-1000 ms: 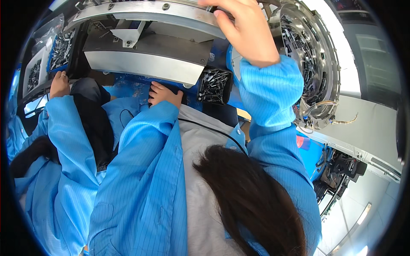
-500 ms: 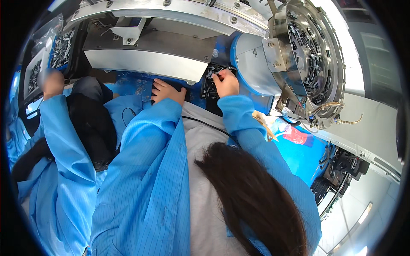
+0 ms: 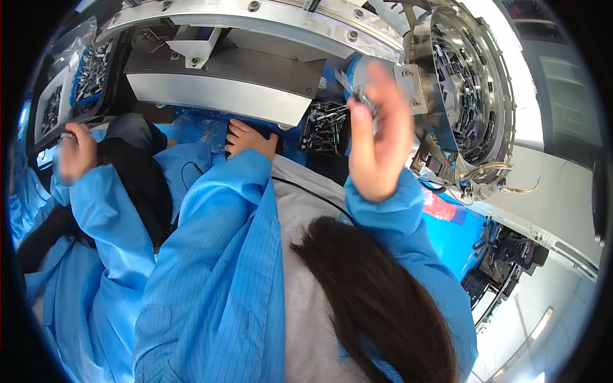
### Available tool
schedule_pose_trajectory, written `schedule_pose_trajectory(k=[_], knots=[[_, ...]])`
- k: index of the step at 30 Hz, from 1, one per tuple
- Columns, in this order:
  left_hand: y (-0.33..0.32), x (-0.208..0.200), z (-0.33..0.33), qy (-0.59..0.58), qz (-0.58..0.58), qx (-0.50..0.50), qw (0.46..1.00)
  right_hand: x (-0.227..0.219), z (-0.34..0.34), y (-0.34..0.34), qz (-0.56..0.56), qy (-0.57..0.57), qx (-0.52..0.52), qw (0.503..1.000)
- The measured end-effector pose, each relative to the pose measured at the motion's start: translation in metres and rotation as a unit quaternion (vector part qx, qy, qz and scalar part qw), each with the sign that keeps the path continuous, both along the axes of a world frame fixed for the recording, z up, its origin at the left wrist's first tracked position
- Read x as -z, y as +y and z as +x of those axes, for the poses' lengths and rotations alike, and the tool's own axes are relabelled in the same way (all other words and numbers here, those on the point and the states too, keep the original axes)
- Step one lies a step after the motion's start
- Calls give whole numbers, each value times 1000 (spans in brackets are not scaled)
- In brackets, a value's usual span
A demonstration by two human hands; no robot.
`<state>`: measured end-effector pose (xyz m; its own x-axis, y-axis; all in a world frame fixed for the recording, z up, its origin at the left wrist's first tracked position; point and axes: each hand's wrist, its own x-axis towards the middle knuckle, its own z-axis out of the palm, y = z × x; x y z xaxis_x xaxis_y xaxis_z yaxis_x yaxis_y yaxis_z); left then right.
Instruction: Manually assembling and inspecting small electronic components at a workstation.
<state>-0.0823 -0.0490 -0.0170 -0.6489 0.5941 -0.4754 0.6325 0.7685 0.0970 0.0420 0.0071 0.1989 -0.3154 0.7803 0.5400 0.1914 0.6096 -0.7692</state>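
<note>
My left hand lies with its fingers spread on the edge of a dark surface below the metal chute. My right hand is raised beside the vibrating bowl feeder, blurred by motion. Between its thumb and fingers are several small black-and-silver pin-like parts, too smeared to make out singly. Left of that hand, a black bin holds a pile of similar slim parts. More of them lie inside the round metal bowl.
A metal chute spans the front of the machine. At far left, a co-worker's hand is near trays of metal parts. A black cable crosses my lap. A red packet lies on a blue surface at right.
My right hand has lifted out of the black bin and moved right and up toward the bowl with small parts in it. My left hand stays put. The co-worker's hand has lowered slightly.
</note>
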Motion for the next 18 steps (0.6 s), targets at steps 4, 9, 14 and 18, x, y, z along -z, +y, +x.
schedule_pose_trajectory(k=[4, 9, 14, 18], knots=[[-2, 2, 0, 3, 8, -1, 1000, -36, -22, 50, 11, -63, 33, 997], [0, 4, 1, 4, 5, -1, 1000, -53, -43, 70, -33, -109, 51, 992], [-1, 2, -1, 4, 6, -5, 1000, -59, -46, 77, 40, -180, 30, 982], [1, 1, -1, 1, -8, -3, 1000, -60, -45, 82, 96, -186, -8, 978]])
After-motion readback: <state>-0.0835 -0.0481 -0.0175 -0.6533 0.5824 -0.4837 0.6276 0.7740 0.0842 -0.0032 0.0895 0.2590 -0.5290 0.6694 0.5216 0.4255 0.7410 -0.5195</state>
